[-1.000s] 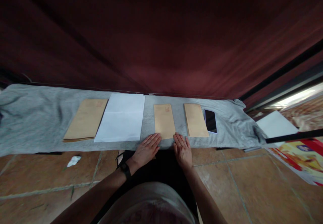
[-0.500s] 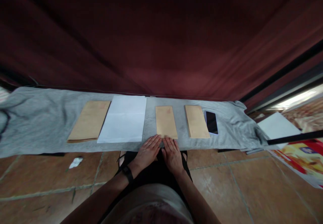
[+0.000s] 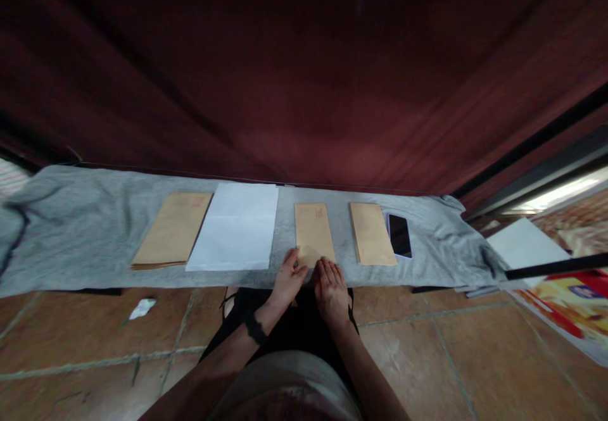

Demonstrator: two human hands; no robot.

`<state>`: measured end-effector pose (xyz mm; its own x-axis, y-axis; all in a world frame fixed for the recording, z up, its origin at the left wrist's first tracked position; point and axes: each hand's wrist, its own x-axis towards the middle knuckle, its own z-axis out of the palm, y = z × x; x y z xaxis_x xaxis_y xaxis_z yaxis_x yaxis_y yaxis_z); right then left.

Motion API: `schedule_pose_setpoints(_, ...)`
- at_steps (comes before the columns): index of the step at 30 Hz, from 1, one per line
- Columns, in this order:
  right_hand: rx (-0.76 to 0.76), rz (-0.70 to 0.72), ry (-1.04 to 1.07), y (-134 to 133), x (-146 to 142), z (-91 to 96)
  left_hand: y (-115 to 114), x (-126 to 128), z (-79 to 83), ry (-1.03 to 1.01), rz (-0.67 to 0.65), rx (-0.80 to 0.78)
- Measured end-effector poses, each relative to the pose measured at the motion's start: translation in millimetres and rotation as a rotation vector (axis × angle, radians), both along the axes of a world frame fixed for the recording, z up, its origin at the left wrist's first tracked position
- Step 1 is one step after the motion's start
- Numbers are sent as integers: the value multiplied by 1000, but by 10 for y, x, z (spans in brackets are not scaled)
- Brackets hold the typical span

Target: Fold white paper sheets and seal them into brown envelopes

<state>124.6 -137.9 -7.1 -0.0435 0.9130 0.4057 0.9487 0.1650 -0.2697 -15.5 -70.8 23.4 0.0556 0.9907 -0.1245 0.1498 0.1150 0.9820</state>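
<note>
A narrow brown envelope (image 3: 312, 231) lies in the middle of a grey cloth (image 3: 71, 231) spread over the tiled floor. My left hand (image 3: 291, 276) is turned on its side at the envelope's near left corner, thumb on top and fingers curled round the edge, which looks slightly lifted. My right hand (image 3: 330, 285) lies flat beside it with fingers stretched out, the tips touching the envelope's near edge. A black band sits on my left wrist.
On the cloth lie a stack of brown envelopes (image 3: 171, 230), a white sheet (image 3: 236, 226), another brown envelope (image 3: 372, 242) and a dark phone (image 3: 399, 235). A dark red curtain hangs behind. White paper (image 3: 522, 244) and a colourful poster (image 3: 574, 297) lie at right. A paper scrap (image 3: 141, 307) is on the tiles.
Both hands came together at the middle envelope's near edge. My right hand slid left, and my left hand went from lying flat to gripping the envelope's corner.
</note>
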Motion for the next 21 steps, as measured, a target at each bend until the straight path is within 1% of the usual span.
schedule_pose_setpoints(2, -6, -4, -3, 10, -12, 13, 33, 33, 40, -125, 94, -82)
schedule_pose_setpoints(4, -20, -23, -1, 27, -35, 35, 55, 77, 79, -259, 151, -153)
schedule_pose_setpoints(5, -31, -40, 5, 39, -50, 51, 62, 108, 98, -319, 146, -174)
schedule_pose_setpoints(7, -62, -86, 31, 73, -78, 98, 65, 187, 140, -386, 77, -173)
schedule_pose_setpoints(9, -103, -133, 83, 120, -83, 168, 58, 276, 192, -400, 22, -149)
schedule_pose_setpoints(11, -138, -165, 180, 178, -50, 258, 46, 353, 256, -356, 1, -107)
schedule_pose_setpoints(13, -143, -193, 357, 245, 19, 347, 36, 398, 325, -288, -40, -65)
schedule_pose_setpoints(14, -134, -211, 487, 279, 61, 384, 34, 407, 354, -256, -64, -44)
schedule_pose_setpoints(16, -109, -261, 862, 344, 137, 427, 36, 400, 383, -214, -77, -2)
schedule_pose_setpoints(18, -91, -302, 1224, 393, 181, 420, 40, 367, 359, -190, -15, 16)
schedule_pose_setpoints(19, -87, -309, 1359, 407, 185, 399, 42, 347, 329, -186, 26, -5)
schedule_pose_setpoints(21, -88, -301, 1504, 415, 159, 333, 43, 309, 246, -217, 59, -109)
